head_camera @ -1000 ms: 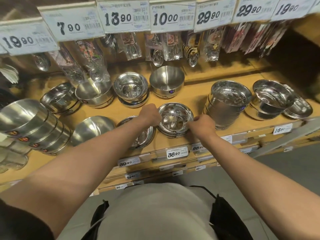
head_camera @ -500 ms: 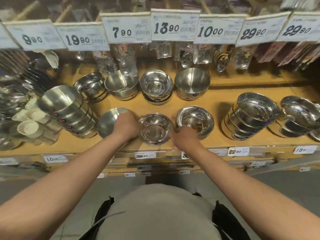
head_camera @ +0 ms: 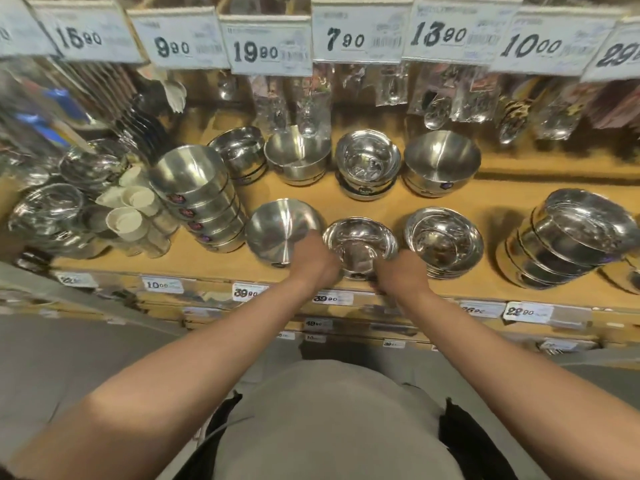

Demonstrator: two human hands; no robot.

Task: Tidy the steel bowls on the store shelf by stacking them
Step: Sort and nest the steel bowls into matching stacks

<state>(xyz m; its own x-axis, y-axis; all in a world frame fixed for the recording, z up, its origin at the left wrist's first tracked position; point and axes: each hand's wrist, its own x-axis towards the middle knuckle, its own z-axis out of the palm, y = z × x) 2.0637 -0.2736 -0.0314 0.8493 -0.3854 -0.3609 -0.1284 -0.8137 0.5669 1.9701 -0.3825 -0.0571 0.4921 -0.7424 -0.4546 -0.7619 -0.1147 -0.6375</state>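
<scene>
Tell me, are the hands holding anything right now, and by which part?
Yes: both hands grip the shiny steel bowl at the shelf's front edge, the left hand on its left side and the right hand on its right side.

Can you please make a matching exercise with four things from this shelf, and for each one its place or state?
Things:
1. shiny bowl
2. tall leaning stack of bowls
3. white cups
4. matte bowl

Places or states:
A. back row, under the 13.90 tag
B. held at the front edge by the left hand and right hand
C. left of the leaning stack
D. tilted, several nested, left of centre

Pairs: 1-B, 2-D, 3-C, 4-A
</scene>
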